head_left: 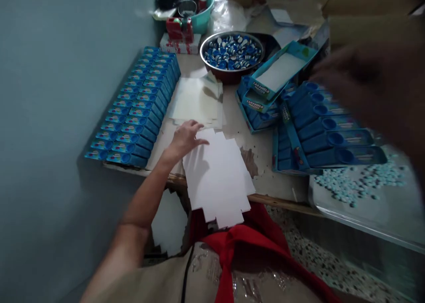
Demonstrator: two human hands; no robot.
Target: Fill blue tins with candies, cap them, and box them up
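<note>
My left hand (186,139) is at the upper left edge of several white card blanks (221,179) with notched edges. Its thumb and forefinger are apart; whether the fingertips touch the card cannot be made out. The blanks overhang the table's front edge above a red cloth (229,241). Just beyond them lie pale thin sheets (195,99) with one curled corner. At the upper right, my right hand (355,77) is dark and smeared by motion, in front of the blue packs (328,124). What it holds, if anything, is not visible.
Rows of blue packs (139,104) line the left wall. A metal bowl (232,76) holds blue-and-silver discs. Open "Caramelo Macizo" boxes (260,88) are stacked right of centre. Small turquoise pieces (352,186) lie on a clear tray (345,221). A red tape dispenser (179,28) stands behind.
</note>
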